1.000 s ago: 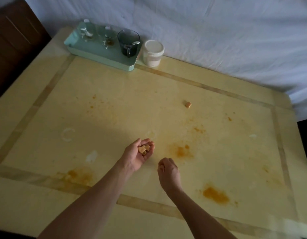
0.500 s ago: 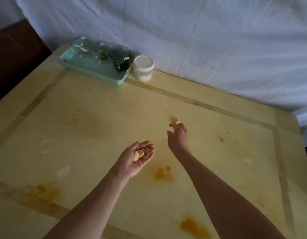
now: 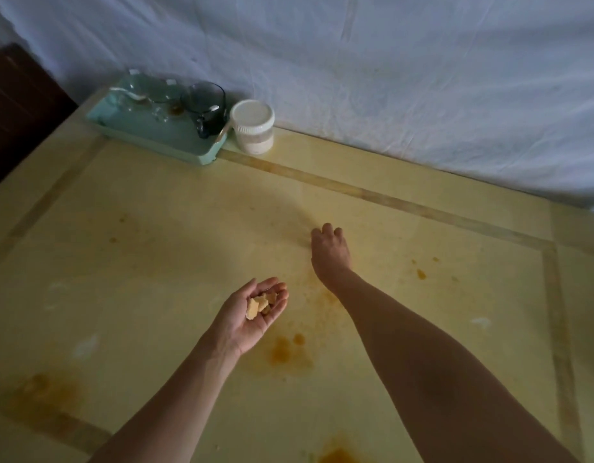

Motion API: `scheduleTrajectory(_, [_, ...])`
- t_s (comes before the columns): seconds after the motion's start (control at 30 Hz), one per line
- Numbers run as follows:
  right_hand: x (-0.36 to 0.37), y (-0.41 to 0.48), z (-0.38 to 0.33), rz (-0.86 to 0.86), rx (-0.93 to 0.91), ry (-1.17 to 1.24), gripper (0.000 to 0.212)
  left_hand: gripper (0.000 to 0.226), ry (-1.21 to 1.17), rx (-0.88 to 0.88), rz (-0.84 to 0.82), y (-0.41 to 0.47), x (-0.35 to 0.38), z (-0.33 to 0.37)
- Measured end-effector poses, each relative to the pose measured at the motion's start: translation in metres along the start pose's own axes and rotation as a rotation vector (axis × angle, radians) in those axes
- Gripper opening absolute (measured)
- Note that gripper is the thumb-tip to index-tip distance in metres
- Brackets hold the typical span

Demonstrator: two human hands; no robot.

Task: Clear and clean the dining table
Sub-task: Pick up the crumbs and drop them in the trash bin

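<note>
The yellow dining table (image 3: 155,262) carries orange stains (image 3: 282,350) and small white smears. My left hand (image 3: 252,315) hovers palm up over the table's middle, its fingers cupped around several tan food pieces (image 3: 258,305). My right hand (image 3: 329,247) reaches farther out, palm down, with its fingers curled onto the tabletop. The loose food piece that lay there is hidden beneath those fingers.
A mint-green tray (image 3: 155,142) at the far left corner holds a dark glass mug (image 3: 205,105) and clear glassware. A white lidded jar (image 3: 253,127) stands beside it. A white cloth (image 3: 422,78) hangs behind the table. Dark wooden furniture (image 3: 18,105) is at the left.
My right hand moved from near my left hand out to the lone food piece and curled over it. My left hand stayed cupped with its pieces. The view shifted forward.
</note>
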State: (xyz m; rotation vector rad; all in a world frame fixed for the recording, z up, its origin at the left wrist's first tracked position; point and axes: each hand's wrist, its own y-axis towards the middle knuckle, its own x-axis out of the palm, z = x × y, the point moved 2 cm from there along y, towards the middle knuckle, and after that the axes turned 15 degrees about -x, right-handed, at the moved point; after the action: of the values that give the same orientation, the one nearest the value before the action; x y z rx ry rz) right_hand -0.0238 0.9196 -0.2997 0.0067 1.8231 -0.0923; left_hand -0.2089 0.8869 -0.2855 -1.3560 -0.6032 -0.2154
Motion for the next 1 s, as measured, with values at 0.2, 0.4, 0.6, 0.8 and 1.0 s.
scheduleTrajectory(0.2, [-0.02, -0.016, 0.011, 0.138, 0.116, 0.32, 0.033, 0.041, 0.034, -0.004, 0.001, 0.009, 0.027, -0.01])
scheduleTrajectory(0.4, [-0.041, -0.079, -0.013, 0.133, -0.141, 0.494, 0.019, 0.03, 0.009, -0.017, -0.009, 0.023, 0.065, -0.04])
scheduleTrajectory(0.6, [-0.048, -0.133, 0.054, 0.35, 0.153, 0.479, 0.017, 0.032, 0.07, -0.131, -0.071, 0.037, 0.085, -0.077])
scheduleTrajectory(0.8, [-0.043, -0.207, 0.125, 0.305, 0.469, 0.419, 0.019, 0.031, 0.171, -0.186, -0.101, 0.039, 0.093, -0.109])
scheduleTrajectory(1.0, [-0.04, -0.27, 0.142, 0.269, 0.639, 0.381, 0.02, 0.047, 0.238, -0.222, -0.087, 0.03, 0.098, -0.139])
